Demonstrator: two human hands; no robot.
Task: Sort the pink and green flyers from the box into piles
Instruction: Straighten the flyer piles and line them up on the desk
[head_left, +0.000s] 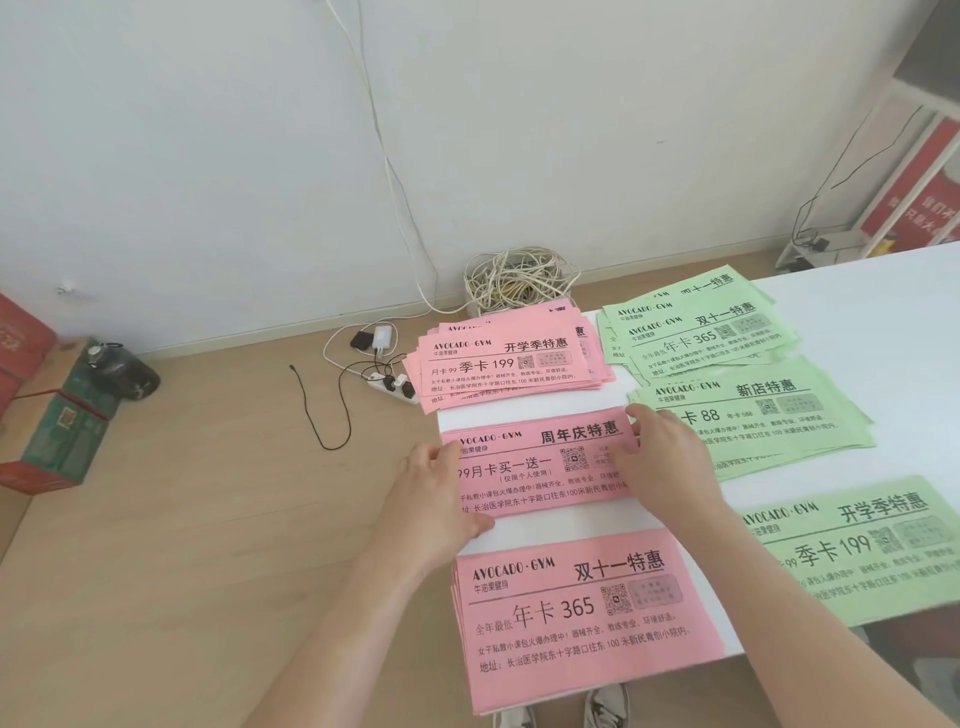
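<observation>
L hand (436, 488): grip wide, fingers lying loose on left edge of middle pile of pink paper flyers (540, 467).
R hand (670, 457): grip wide, flat fingers pressing that pile's right end.
Pink: middle pile sitting on white bench (883, 322), btwn far pink pile (509, 364) & near pink pile (582, 618).
Green: three green paper flyer piles (753, 415) lying just right of the pink ones.
Floor: coiled white cables (519, 280) lying by wall.

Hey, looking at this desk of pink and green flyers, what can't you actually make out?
- Head view: both ends of the middle pink paper flyer pile are covered by the left hand and right hand.
- The nearest green paper flyer pile runs off the right edge.
- The grey printed panel on the nearest pink flyer pile is too blurred to read.
</observation>
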